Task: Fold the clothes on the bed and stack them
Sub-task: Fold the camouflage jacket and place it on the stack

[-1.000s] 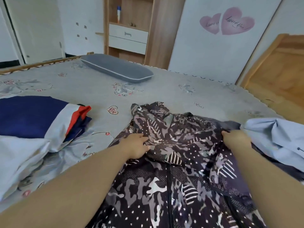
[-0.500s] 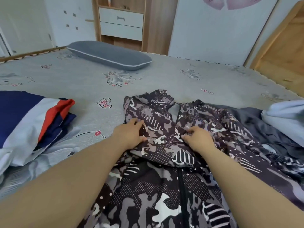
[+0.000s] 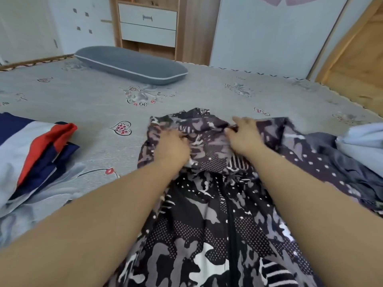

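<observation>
Both hands at the collar end of the garment. The left hand (image 3: pixel 172 145) lies knuckles-up with its fingers curled into the patterned cloth, gripping a bunch of it; the right hand (image 3: pixel 244 135) pinches the neighbouring fold between thumb and fingers. A second ago the right hand held the garment's right flank, well apart from the left; it has since crossed to the neck, so that the two hands now work just beside each other. The camouflage jacket (image 3: pixel 217 214) lies zip-up across the near edge of the bed (image 3: pixel 207 94), its hood now gathered under the hands. This suggests the hood is being tucked flat before the sleeves are folded. A folded navy, white and red garment (image 3: pixel 35 141) rests at the left edge; pale blue clothing (image 3: pixel 364 141) waits at the right edge.
</observation>
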